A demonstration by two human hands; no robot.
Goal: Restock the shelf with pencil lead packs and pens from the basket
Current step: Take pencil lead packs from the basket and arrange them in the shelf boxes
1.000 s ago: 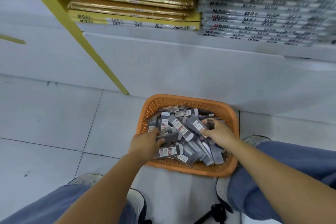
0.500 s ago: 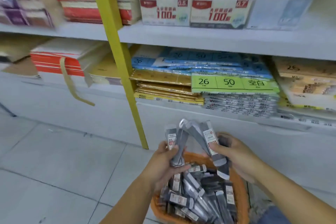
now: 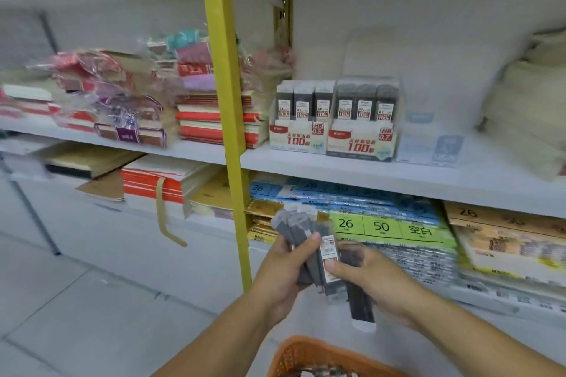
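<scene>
Holding a bundle of grey pencil lead packs point(image 3: 295, 225) upright above the orange basket point(image 3: 294, 352): gripping it in the left hand point(image 3: 281, 272), thumb curled across, and pinching the lower ends in the right hand point(image 3: 372, 280). Facing two display boxes point(image 3: 333, 138) on the white shelf point(image 3: 382, 176) above.

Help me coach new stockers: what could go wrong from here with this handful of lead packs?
1. The lead packs fan out loosely between the left hand and right hand; one may slip and miss the basket below.
2. The 0.5 box and 0.7 box stand side by side; packs could land in the wrong one.
</scene>
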